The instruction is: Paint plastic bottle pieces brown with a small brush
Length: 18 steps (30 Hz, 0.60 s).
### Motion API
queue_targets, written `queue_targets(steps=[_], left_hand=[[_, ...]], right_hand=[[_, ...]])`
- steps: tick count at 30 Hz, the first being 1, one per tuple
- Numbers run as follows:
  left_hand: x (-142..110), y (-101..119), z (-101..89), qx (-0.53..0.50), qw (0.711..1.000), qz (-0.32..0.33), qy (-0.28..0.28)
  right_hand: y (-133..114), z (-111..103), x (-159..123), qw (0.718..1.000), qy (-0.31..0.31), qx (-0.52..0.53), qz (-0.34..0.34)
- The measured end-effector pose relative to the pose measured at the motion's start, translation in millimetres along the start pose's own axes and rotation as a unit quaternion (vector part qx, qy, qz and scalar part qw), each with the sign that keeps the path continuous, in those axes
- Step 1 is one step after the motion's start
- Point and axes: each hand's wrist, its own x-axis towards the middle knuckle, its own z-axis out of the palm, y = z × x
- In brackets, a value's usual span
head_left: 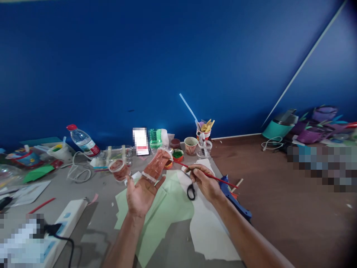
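Note:
My left hand (pixel 140 197), palm up, holds a clear plastic bottle section (pixel 156 165) coated in reddish-brown paint, its lower rim bare. In my right hand (pixel 204 182) is a paintbrush (pixel 224 181) with a long red handle. Its tip is at the painted section's right side, near the top. Behind that tip stand a small pot of green paint (pixel 177 154) and an orange-rimmed pot, partly hidden. Left of my left hand is a paint-smeared plastic cup (pixel 119 170). Black-handled scissors (pixel 191 192) lie under my right hand, their blades hidden.
Pale green paper (pixel 167 219) and white paper (pixel 212 234) cover the table's middle. A blue glue gun (pixel 237 201) lies by the right edge. A water bottle (pixel 83 141), phone (pixel 141 143) and tool cup (pixel 204 130) stand behind. A power strip (pixel 69 212) lies front left.

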Motion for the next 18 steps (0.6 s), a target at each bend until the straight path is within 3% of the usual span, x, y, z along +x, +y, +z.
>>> queue_targets(steps=[4,9,14,18], left_hand=[[-0.1,0.0,-1.4,-0.007,1.000,-0.004,-0.017],[0.1,0.4,-3.2,-0.020,0.998,0.003,-0.052],[0.3,1.1,-6.9,-0.040,0.998,0.010,-0.047],[1.5,2.3,-10.0,-0.050,0.997,0.040,-0.043]], right_hand=[[0.9,1.7,-1.2,0.998,-0.046,-0.015,0.030],[-1.3,3.1,0.0,1.000,0.008,0.027,0.012],[-2.9,4.4,-1.7,0.995,-0.077,0.002,0.065],[0.3,2.6,-2.0,0.999,-0.028,0.014,0.029]])
